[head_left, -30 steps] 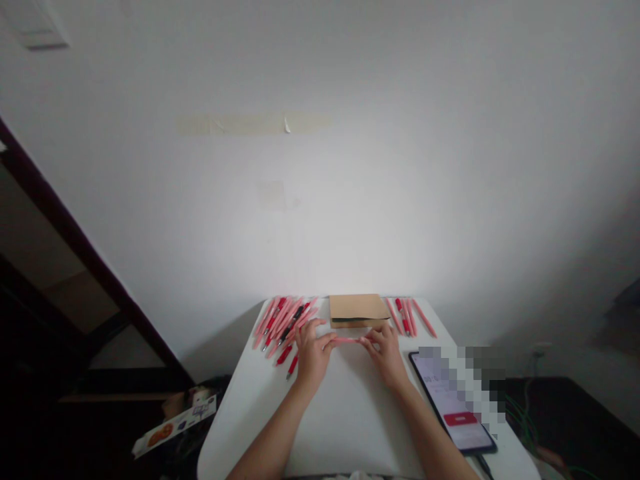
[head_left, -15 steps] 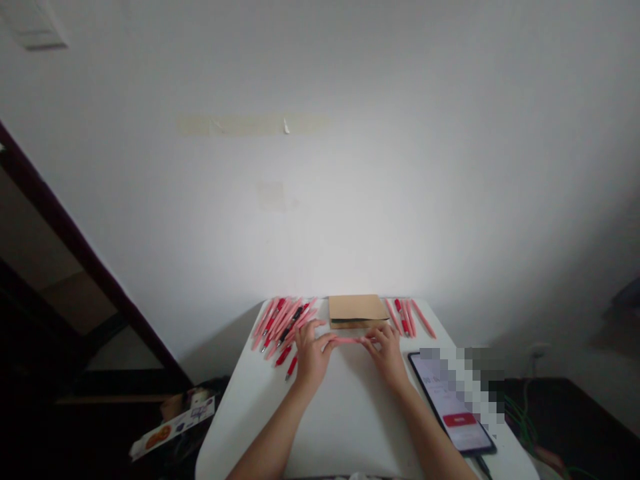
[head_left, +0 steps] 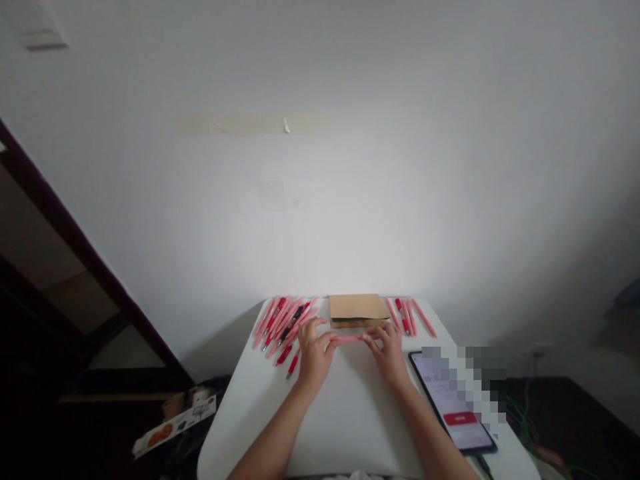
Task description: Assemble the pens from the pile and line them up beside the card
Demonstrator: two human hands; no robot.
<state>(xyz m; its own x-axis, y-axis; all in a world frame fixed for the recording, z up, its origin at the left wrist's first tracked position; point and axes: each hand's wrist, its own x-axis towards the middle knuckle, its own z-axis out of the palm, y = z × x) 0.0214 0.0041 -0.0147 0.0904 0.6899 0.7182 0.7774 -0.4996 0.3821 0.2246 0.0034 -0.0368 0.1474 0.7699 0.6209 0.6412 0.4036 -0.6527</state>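
A pink pen (head_left: 349, 339) lies level between my two hands, just above the table or resting on it; I cannot tell which. My left hand (head_left: 315, 355) pinches its left end with thumb and finger. At the other end, my right hand (head_left: 385, 350) holds it in a similar pinch. Close to my left hand spreads a pile of pink, red and black pens (head_left: 287, 323). Beyond my right hand several pink pens and a red one (head_left: 404, 317) lie side by side. A brown cardboard box or envelope (head_left: 359, 307) sits behind the held pen.
The white table (head_left: 355, 427) stands against a pale wall (head_left: 350, 167). A phone (head_left: 450, 407) with a lit screen lies at the right, a cable (head_left: 483, 465) at its lower end. On the left, below the table, a printed carton (head_left: 175, 427) rests among other items.
Both hands stay on the pink pen with almost the same grip. The whole view has shifted very slightly.
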